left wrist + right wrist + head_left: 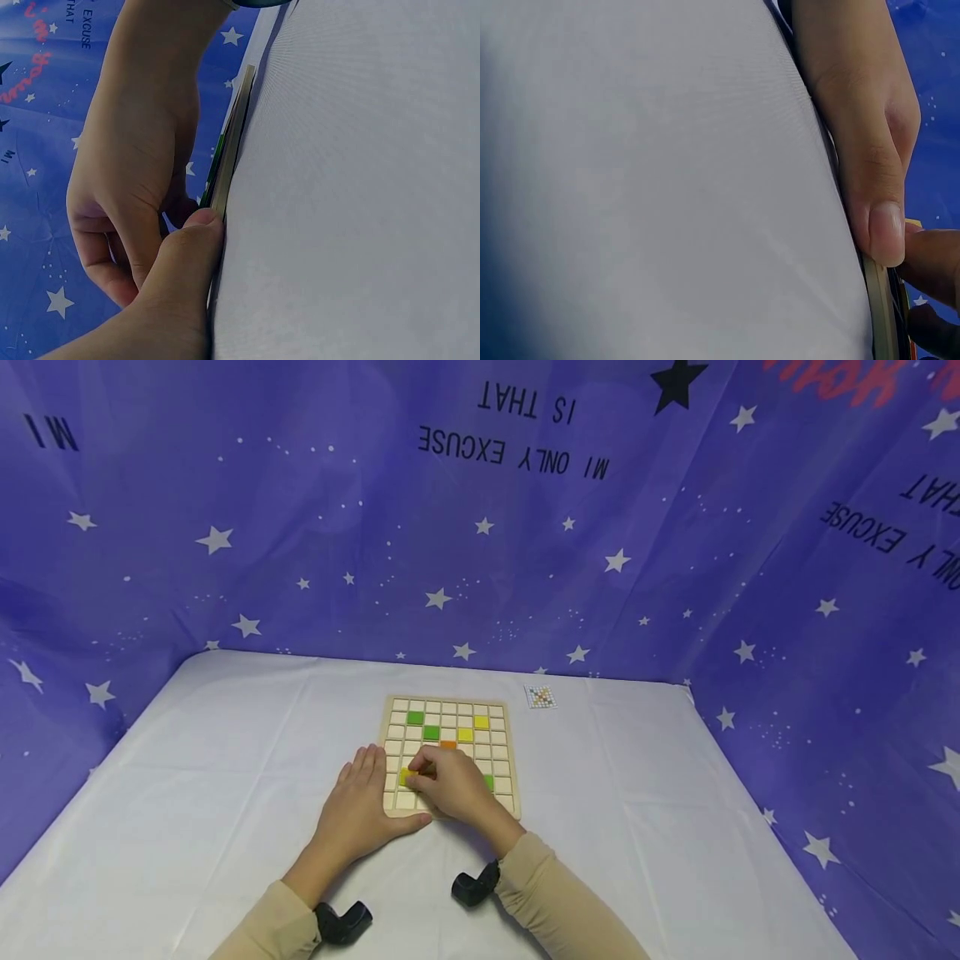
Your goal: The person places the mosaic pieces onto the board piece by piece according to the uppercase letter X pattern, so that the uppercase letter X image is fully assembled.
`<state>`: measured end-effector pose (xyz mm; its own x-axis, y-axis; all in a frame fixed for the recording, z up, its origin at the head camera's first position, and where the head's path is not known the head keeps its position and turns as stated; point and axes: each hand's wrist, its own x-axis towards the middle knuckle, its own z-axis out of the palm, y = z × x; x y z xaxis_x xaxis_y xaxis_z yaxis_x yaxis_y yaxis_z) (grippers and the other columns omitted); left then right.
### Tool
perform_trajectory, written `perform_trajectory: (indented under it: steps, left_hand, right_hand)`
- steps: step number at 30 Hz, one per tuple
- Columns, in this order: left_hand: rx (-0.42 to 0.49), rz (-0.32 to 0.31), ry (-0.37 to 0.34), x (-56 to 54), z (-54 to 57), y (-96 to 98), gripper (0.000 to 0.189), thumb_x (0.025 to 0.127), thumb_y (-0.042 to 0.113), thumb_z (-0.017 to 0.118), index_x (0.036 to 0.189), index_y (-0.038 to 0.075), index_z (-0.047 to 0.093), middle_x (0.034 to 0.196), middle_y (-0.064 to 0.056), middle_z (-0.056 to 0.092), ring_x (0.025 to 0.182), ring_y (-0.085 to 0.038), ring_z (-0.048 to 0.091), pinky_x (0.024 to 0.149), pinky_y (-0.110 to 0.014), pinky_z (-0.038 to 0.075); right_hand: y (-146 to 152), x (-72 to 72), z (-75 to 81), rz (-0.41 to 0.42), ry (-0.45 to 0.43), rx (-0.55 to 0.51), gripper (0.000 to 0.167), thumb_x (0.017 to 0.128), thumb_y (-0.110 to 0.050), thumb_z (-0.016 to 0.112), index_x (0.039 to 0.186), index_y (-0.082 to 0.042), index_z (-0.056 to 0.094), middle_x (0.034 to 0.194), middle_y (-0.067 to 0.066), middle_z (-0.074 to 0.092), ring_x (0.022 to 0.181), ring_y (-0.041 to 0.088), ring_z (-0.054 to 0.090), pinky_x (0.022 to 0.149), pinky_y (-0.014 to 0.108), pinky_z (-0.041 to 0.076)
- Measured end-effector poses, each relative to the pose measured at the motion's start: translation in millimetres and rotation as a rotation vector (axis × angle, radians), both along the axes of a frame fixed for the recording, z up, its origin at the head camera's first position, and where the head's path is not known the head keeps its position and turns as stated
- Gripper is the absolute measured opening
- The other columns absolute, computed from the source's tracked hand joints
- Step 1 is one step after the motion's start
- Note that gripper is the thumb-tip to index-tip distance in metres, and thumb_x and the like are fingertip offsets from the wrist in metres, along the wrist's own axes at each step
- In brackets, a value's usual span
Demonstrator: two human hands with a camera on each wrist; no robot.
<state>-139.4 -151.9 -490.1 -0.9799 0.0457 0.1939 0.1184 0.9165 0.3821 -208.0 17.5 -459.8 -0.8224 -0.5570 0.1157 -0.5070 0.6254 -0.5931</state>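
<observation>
A square wooden grid board lies on the white table, its cells cream with several coloured squares. Green squares run down from the far left, yellow squares from the far right, and an orange square sits near the middle. My right hand reaches over the near part of the board and pinches a yellow tile at its lower left. It hides several cells. My left hand lies along the left edge, fingers extended, with the thumb against the near edge.
A small card with a printed coloured grid lies beyond the board's far right corner. Purple star-printed cloth hangs behind and beside the white-covered table. Black wrist-worn devices sit at both cuffs.
</observation>
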Motion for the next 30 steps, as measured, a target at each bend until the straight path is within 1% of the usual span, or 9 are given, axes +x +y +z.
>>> perform_trajectory:
  steps: [8, 12, 18, 25, 30]
  left_hand:
    - [-0.015, 0.001, 0.003, 0.0, -0.3, 0.1, 0.131, 0.07, 0.083, 0.064, 0.149, -0.015, 0.029, 0.156, -0.032, 0.031, 0.148, -0.045, 0.028, 0.12, -0.057, 0.027]
    - [-0.007, 0.0, 0.004, 0.4, -0.4, 0.1, 0.131, 0.069, 0.083, 0.064, 0.149, -0.014, 0.028, 0.157, -0.031, 0.03, 0.148, -0.044, 0.027, 0.121, -0.057, 0.026]
    - [-0.016, 0.002, 0.001, 0.7, -0.5, 0.2, 0.131, 0.069, 0.083, 0.064, 0.149, -0.014, 0.028, 0.157, -0.031, 0.03, 0.148, -0.044, 0.027, 0.121, -0.057, 0.026]
    - [-0.016, 0.002, -0.004, -0.2, -0.6, 0.6, 0.131, 0.07, 0.084, 0.063, 0.149, -0.014, 0.029, 0.157, -0.031, 0.03, 0.148, -0.044, 0.027, 0.121, -0.057, 0.026]
    - [-0.01, 0.001, -0.014, -0.2, -1.3, 0.8, 0.132, 0.069, 0.084, 0.063, 0.15, -0.014, 0.027, 0.158, -0.03, 0.029, 0.149, -0.043, 0.026, 0.121, -0.057, 0.025]
  right_hand:
    - [-0.6, 1.5, -2.1, 0.023, 0.111, 0.058, 0.013, 0.09, -0.034, 0.073, 0.097, -0.023, 0.071, 0.098, -0.012, 0.062, 0.087, 0.002, 0.06, 0.076, 0.018, 0.05]
    - [-0.9, 2.4, -1.4, 0.024, 0.135, 0.079, 0.014, 0.09, -0.033, 0.074, 0.098, -0.021, 0.073, 0.095, -0.012, 0.061, 0.085, 0.002, 0.058, 0.074, 0.018, 0.05]
    - [-1.3, 3.5, -0.8, 0.035, 0.172, 0.115, 0.015, 0.091, -0.034, 0.072, 0.098, -0.021, 0.073, 0.091, -0.012, 0.06, 0.078, 0.0, 0.054, 0.068, 0.015, 0.046]
    - [-0.1, 2.5, -3.6, 0.045, 0.187, 0.132, 0.016, 0.092, -0.034, 0.071, 0.099, -0.021, 0.075, 0.089, -0.012, 0.06, 0.076, -0.001, 0.051, 0.067, 0.014, 0.045]
    - [1.4, 3.0, -4.2, 0.05, 0.203, 0.125, 0.016, 0.092, -0.034, 0.071, 0.1, -0.021, 0.076, 0.091, -0.011, 0.062, 0.078, 0.0, 0.052, 0.068, 0.014, 0.045]
